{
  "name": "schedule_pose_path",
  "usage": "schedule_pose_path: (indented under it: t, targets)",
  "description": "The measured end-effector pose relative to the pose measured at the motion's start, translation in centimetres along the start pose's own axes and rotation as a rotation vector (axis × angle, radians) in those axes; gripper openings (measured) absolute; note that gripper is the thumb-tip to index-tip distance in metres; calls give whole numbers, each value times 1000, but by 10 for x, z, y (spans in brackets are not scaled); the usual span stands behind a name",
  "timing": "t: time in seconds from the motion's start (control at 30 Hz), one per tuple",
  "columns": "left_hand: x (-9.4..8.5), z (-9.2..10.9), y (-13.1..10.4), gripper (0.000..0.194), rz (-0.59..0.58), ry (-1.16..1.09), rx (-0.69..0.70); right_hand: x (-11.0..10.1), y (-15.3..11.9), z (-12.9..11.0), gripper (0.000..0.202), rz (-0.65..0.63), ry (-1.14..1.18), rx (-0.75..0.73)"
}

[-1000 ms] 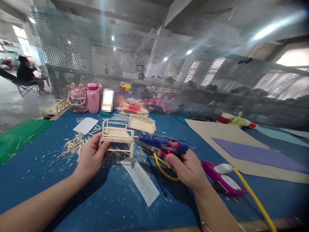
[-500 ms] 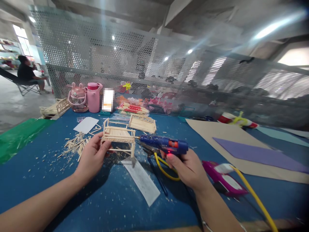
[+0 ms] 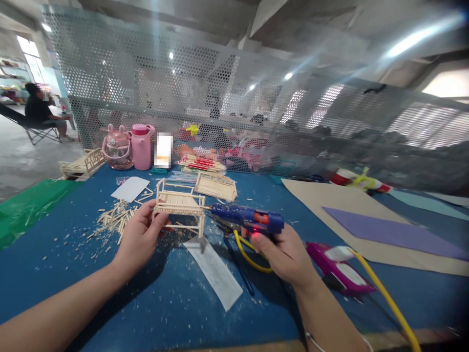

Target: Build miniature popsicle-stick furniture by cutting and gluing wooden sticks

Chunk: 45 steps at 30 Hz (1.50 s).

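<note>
My left hand (image 3: pixel 141 236) is closed on the left end of a small frame built of thin wooden sticks (image 3: pixel 179 204), like a miniature bed or bench, held just above the table. In my right hand (image 3: pixel 287 256) is a blue hot glue gun (image 3: pixel 249 218) with a lit red light near the thumb. The gun's metal nozzle points left and meets, or nearly meets, the right end post of the frame. Below the frame lies a pale paper strip (image 3: pixel 216 278). Pliers with dark blue handles (image 3: pixel 240 266) lie partly hidden under the gun.
Cut stick pieces (image 3: pixel 117 220) are scattered left of my hand. A flat stick panel (image 3: pixel 217 187) and red-banded sticks (image 3: pixel 201 165) lie behind. Pink bottles (image 3: pixel 141 149) stand at the back. On the right are a magenta power strip (image 3: pixel 340 269), yellow cable (image 3: pixel 388 300) and purple sheet (image 3: pixel 384 233).
Almost nothing differs. Both hands, the stick frame and the glue gun keep the same positions relative to each other; the whole view has shifted very slightly.
</note>
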<state>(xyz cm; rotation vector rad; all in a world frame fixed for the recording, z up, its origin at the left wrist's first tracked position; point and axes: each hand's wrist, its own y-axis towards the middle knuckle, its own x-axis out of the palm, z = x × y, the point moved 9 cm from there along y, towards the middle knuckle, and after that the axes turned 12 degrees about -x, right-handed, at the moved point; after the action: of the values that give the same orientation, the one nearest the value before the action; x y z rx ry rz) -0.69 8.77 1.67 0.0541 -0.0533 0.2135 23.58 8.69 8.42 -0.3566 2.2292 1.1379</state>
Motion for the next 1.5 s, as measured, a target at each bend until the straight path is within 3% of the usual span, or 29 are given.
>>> schedule_pose_path:
  t: [0.77, 0.97, 1.07, 1.2, 1.33, 1.4, 1.5]
  targets:
    - [0, -2, 0, 41, -6, -9, -2, -6, -1, 4, 35, 10, -38, 13]
    - [1, -2, 0, 39, -15, -21, -3, -22, -5, 14, 42, 197, -92, 49]
    - [3, -2, -1, 40, -28, -20, -16, -35, 9, 22, 43, 260, -319, 41]
    - [4, -2, -1, 40, -36, -16, -9, -44, 64, 47, 44, 81, -738, -38]
    - [4, -4, -1, 40, -39, -22, -15, -55, 108, 98, 45, -29, -1052, 99]
    - [5, -6, -1, 39, -44, -31, -17, -45, 111, 122, 45, -71, -1074, 184]
    - [6, -7, -1, 37, -56, -39, -16, -3, 102, 149, 37, -255, -1007, 182]
